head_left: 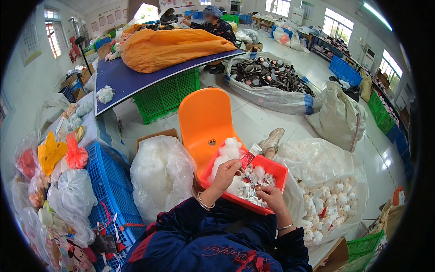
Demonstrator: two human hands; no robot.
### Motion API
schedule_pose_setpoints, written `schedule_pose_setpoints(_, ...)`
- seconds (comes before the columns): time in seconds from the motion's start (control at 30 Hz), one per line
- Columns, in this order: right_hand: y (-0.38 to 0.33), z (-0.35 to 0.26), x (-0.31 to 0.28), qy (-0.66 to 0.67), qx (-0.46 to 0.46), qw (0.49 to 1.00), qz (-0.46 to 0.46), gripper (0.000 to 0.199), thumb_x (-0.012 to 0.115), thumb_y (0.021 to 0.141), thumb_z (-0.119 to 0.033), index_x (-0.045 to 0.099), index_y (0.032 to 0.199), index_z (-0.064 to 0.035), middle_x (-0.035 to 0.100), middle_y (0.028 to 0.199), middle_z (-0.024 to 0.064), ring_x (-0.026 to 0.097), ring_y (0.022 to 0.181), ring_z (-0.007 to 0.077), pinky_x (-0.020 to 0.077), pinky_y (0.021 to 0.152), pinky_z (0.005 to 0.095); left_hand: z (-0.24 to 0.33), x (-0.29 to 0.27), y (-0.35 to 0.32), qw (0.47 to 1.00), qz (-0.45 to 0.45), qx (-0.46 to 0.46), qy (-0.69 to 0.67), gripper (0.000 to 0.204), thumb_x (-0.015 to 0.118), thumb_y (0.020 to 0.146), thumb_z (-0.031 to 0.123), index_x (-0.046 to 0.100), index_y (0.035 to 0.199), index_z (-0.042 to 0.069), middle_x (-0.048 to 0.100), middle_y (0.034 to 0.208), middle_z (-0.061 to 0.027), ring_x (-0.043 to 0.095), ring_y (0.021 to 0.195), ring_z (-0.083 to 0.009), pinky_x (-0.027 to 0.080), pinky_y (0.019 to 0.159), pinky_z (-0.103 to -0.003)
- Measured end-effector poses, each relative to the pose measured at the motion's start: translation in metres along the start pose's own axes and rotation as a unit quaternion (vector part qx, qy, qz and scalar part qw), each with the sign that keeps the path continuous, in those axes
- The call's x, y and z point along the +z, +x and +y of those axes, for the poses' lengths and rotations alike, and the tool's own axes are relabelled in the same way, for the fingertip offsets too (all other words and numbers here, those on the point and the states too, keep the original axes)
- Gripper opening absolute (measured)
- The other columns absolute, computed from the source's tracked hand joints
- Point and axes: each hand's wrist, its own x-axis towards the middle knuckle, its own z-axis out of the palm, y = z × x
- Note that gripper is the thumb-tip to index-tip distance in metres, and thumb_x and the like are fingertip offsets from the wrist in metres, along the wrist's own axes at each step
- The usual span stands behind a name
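A red plastic tray rests on my lap, holding fluffy white stuffing and a heap of small silvery pieces. Above the tray my left hand is closed, thumb and fingers pinching a small red piece with white dots and a pale end. Lower and to the right, over the silvery heap, my right hand is closed with its fingertips together. Something small and dark reddish shows at those fingertips, too small to name.
An orange chair stands just beyond the tray. Bags of white stuffing and small white plush pieces flank me. A blue crate is at left. Farther off are a blue table, an orange sack and two people.
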Motion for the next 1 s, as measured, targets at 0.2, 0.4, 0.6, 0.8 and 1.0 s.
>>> schedule_pose_setpoints(0.2, 0.003, 0.013, 0.0, -0.03, -0.032, 0.999, -0.003, 0.016, 0.073, 0.091, -0.013, 0.073, 0.095, 0.0025, 0.066, 0.079, -0.0019, 0.058, 0.074, 0.0068, 0.0477, 0.068, 0.0245, 0.003, -0.001, 0.0, 1.0, 0.007, 0.016, 0.016, 0.023, 0.056, 0.104, 0.02, 0.071, 0.105, 0.003, 0.069, 0.088, -0.0006, 0.062, 0.079, -0.0073, 0.049, 0.074, -0.024)
schedule_pose_setpoints(0.4, 0.001, 0.009, 0.002, -0.037, -0.07, 0.995, 0.054, 0.015, 0.076, 0.088, -0.012, 0.07, 0.092, 0.0018, 0.067, 0.08, -0.0002, 0.058, 0.074, 0.0074, 0.0486, 0.068, 0.0253, 0.047, -0.024, 0.024, 0.993, -0.001, 0.083, 0.084, 0.022, 0.055, 0.104, 0.02, 0.07, 0.1, 0.004, 0.068, 0.086, 0.0, 0.061, 0.078, -0.0075, 0.049, 0.074, -0.024)
schedule_pose_setpoints(0.6, -0.001, 0.005, -0.002, -0.058, -0.06, 0.993, 0.079, 0.018, 0.079, 0.086, -0.013, 0.069, 0.089, 0.0016, 0.067, 0.079, 0.001, 0.059, 0.074, 0.0077, 0.049, 0.067, 0.0258, 0.115, -0.044, 0.057, 0.987, 0.008, 0.125, 0.101, 0.022, 0.055, 0.103, 0.02, 0.069, 0.095, 0.005, 0.067, 0.082, 0.0009, 0.06, 0.075, -0.0063, 0.048, 0.071, -0.023)
schedule_pose_setpoints(0.8, 0.003, 0.012, -0.002, -0.06, -0.056, 0.993, 0.089, 0.018, 0.078, 0.086, -0.013, 0.069, 0.083, 0.0017, 0.064, 0.076, -0.0016, 0.056, 0.071, 0.0065, 0.0468, 0.064, 0.0255, 0.148, -0.051, 0.067, 0.969, 0.014, 0.194, 0.151, 0.022, 0.054, 0.104, 0.019, 0.069, 0.101, 0.004, 0.067, 0.085, 0.0002, 0.062, 0.078, -0.0066, 0.048, 0.072, -0.022)
schedule_pose_setpoints(1.0, 0.0, 0.008, -0.002, -0.075, -0.045, 0.995, 0.047, 0.021, 0.074, 0.089, -0.016, 0.073, 0.09, 0.0042, 0.067, 0.076, 0.0, 0.057, 0.07, 0.0078, 0.0478, 0.065, 0.0269, 0.167, -0.044, 0.068, 0.968, 0.035, 0.197, 0.149, 0.023, 0.054, 0.104, 0.02, 0.069, 0.099, 0.004, 0.067, 0.084, 0.0002, 0.062, 0.077, -0.0068, 0.048, 0.071, -0.022)
